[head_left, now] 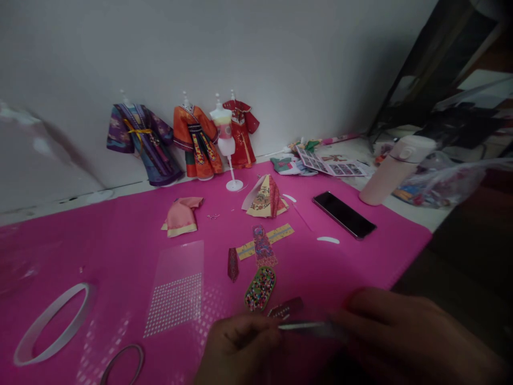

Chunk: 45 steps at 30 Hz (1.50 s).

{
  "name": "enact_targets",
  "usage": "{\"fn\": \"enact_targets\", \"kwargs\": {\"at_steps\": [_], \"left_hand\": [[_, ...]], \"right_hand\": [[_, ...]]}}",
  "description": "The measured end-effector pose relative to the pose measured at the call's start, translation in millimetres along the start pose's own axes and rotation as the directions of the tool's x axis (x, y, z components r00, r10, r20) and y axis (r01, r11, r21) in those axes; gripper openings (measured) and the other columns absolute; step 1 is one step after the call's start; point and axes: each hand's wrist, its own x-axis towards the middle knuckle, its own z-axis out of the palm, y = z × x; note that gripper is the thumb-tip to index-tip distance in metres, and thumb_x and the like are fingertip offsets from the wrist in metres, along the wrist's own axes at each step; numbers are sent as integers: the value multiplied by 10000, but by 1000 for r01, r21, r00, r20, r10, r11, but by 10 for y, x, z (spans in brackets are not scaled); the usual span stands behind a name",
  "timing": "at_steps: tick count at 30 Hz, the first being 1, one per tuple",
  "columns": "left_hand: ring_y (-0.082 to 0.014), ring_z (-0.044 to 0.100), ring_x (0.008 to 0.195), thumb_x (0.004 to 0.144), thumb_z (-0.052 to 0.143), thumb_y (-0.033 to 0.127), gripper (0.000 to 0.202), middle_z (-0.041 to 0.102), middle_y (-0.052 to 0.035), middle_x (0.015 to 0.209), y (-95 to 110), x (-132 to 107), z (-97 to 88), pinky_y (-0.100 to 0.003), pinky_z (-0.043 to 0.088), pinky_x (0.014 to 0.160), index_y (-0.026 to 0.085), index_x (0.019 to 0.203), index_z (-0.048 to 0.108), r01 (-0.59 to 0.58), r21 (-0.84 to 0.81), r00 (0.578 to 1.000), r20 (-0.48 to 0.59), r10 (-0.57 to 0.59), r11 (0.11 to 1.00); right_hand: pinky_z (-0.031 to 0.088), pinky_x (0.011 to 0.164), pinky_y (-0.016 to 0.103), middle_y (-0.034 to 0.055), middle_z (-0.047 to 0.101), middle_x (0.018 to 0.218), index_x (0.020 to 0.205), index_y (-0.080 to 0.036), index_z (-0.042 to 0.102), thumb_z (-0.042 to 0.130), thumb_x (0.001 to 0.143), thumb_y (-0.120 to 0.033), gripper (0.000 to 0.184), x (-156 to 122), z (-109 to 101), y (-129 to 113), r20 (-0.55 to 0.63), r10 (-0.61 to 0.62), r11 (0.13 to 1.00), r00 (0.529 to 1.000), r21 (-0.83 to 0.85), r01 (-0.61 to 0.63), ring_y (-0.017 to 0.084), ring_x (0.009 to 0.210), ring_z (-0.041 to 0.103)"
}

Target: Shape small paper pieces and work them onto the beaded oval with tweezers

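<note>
My left hand (242, 345) is closed in a pinch near the bottom middle; what its fingertips hold is too dark to make out. My right hand (404, 331) grips slim silvery tweezers (306, 325), blurred, whose tip meets the left fingertips. Just beyond those fingers is a dark red patterned strip (286, 308) with small pale beads in a row. A green-rimmed tray (247, 302) full of colourful beads lies behind it. Farther back are a dark red pointed fabric piece (233, 264) and a purple patterned piece (263, 247) crossing a yellow band (245, 251).
Dressed doll stands (198, 141) line the wall beside a bare mannequin (226, 147). A pink jacket (182, 216), yellow skirt (264, 198), rhinestone sheet (174, 305) and tape ring (30, 350) lie on the pink mat (120, 240). A phone (343, 214) and bottle (390, 176) are right.
</note>
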Motion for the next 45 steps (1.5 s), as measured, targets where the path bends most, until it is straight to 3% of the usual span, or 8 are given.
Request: {"fn": "enact_targets", "kwargs": {"at_steps": [5, 14, 22, 26, 29, 34, 39, 45], "left_hand": [[-118, 632, 573, 565, 930, 377, 264, 748, -23, 631, -60, 102, -54, -215, 466, 591, 189, 689, 792, 18, -53, 999, 48, -16, 998], [-83, 579, 517, 639, 893, 297, 211, 699, -26, 569, 18, 93, 33, -173, 420, 533, 128, 692, 777, 62, -126, 997, 57, -55, 990], [-85, 551, 498, 704, 847, 310, 199, 678, -17, 579, 102, 11, 103, -198, 415, 528, 136, 681, 752, 102, -174, 988, 131, -79, 979], [-79, 526, 472, 635, 885, 354, 260, 654, -13, 535, 77, 28, 111, -185, 366, 474, 143, 616, 736, 106, -165, 991, 94, -91, 981], [-67, 494, 436, 568, 908, 398, 316, 634, -4, 501, 63, 46, 105, -177, 341, 446, 147, 582, 716, 110, -125, 994, 27, -108, 986], [-30, 341, 330, 602, 877, 448, 331, 537, 45, 413, 104, 41, 131, -181, 229, 365, 157, 593, 719, 113, -56, 993, 27, -112, 992], [-38, 332, 348, 608, 870, 456, 361, 499, 52, 403, 132, 8, 134, -186, 181, 360, 157, 548, 678, 120, -19, 993, 2, -120, 993], [-49, 340, 371, 610, 865, 453, 348, 542, 34, 438, 135, -6, 134, -195, 209, 385, 157, 566, 689, 112, -24, 994, 6, -112, 993]], "right_hand": [[476, 549, 217, 13, 620, 939, 1314, -260, 484, 531, 957, -191, 367, 18, 6, 20, 107, 66, 989, 992, 126, -79, 127, 667, 608], [516, 606, 254, 9, 632, 1006, 1371, -362, 455, 533, 955, -177, 462, 58, -25, 14, 129, 104, 974, 986, 187, -127, 153, 764, 652], [495, 550, 240, 9, 650, 967, 1392, -317, 477, 623, 870, -180, 559, 30, -16, 14, 49, 106, 989, 993, 97, -110, 141, 677, 641], [462, 508, 215, -4, 651, 902, 1266, -285, 563, 624, 870, -188, 412, 44, 5, 5, 23, 82, 991, 996, 104, -84, 124, 614, 619], [430, 484, 200, -11, 659, 890, 1258, -285, 571, 599, 869, -129, 421, 49, 25, 14, -6, 86, 987, 996, 140, -84, 116, 602, 618], [418, 488, 198, -6, 634, 863, 1247, -262, 554, 580, 881, -119, 393, 71, 6, 14, 28, 40, 990, 999, 133, -44, 117, 602, 596], [433, 498, 200, -6, 615, 874, 1298, -271, 516, 574, 892, -129, 434, 78, -41, -27, 90, 50, 992, 995, 110, -60, 120, 613, 592], [453, 530, 207, 5, 656, 926, 1333, -284, 520, 583, 876, -93, 500, 92, -17, -18, 14, 56, 978, 998, 200, -57, 132, 670, 639]]}}
